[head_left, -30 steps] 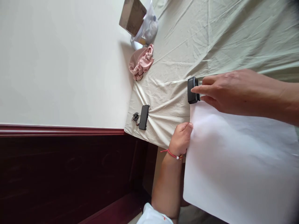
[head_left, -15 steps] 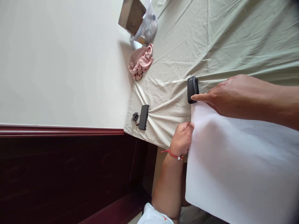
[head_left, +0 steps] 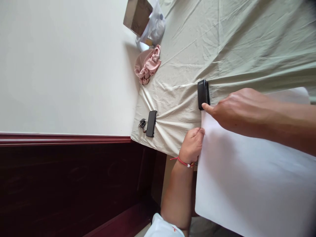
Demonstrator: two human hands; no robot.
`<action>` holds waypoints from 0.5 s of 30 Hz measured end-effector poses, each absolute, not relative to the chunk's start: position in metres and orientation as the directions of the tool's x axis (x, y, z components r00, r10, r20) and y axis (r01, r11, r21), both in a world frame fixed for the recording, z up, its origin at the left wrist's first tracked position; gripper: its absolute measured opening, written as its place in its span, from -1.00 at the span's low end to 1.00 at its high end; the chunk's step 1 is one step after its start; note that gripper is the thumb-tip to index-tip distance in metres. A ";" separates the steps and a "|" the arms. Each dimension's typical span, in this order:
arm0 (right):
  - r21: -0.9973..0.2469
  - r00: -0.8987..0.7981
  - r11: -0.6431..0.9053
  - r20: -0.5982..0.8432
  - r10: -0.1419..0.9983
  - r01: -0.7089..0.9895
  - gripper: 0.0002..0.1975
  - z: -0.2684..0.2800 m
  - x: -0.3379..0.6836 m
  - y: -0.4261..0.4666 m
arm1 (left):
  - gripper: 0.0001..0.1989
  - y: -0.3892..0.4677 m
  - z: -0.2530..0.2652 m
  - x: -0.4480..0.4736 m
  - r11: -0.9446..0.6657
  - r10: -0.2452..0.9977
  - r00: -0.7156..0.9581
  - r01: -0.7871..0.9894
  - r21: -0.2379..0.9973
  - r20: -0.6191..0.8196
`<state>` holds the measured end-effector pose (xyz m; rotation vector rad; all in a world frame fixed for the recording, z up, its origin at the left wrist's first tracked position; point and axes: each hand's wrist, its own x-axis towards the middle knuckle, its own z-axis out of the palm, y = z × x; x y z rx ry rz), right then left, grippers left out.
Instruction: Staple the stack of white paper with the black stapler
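A: Pinning the white sheet (head_left: 251, 184) flat seems to be the idea. It lies on the bed (head_left: 222, 42), its top corner just beside the small black box (head_left: 203, 94).

B: And the right hand (head_left: 234, 110)?

A: It comes in from 3 o'clock, back upward, wrist fairly straight. One of its fingers (head_left: 206, 107) is stretched onto that corner and the rest are loosely curled, with nothing gripped. Whether the tip also touches the box, I can't tell.

B: The other hand?

A: That one is a co-worker's hand (head_left: 193, 146) with a red bracelet, reaching up from 6 o'clock and closed on the sheet's edge, probably to keep it taut.

B: Anything else?

A: A phone (head_left: 151, 123) and keys (head_left: 142, 123) lie at 9 o'clock of that hand, well apart from a pink cloth (head_left: 147, 67).
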<state>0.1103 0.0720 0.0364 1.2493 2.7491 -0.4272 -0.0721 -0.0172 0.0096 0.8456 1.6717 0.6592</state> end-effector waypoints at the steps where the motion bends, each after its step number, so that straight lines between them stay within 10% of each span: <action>1: -0.211 -0.659 0.624 -0.215 0.721 0.752 -0.49 0.037 0.108 0.071 | -0.59 -0.017 0.010 -0.072 0.590 0.807 -0.148 0.199 0.782 -0.571; 10: -0.198 -0.659 0.630 -0.191 0.727 0.751 -0.32 0.030 0.115 0.075 | -0.52 -0.017 0.008 -0.069 0.531 0.846 -0.095 0.235 0.814 -0.524; 15: -0.243 -0.572 0.545 -0.053 0.819 0.803 -0.55 0.025 0.126 0.093 | -0.50 -0.020 0.007 -0.070 0.487 0.871 -0.086 0.284 0.826 -0.484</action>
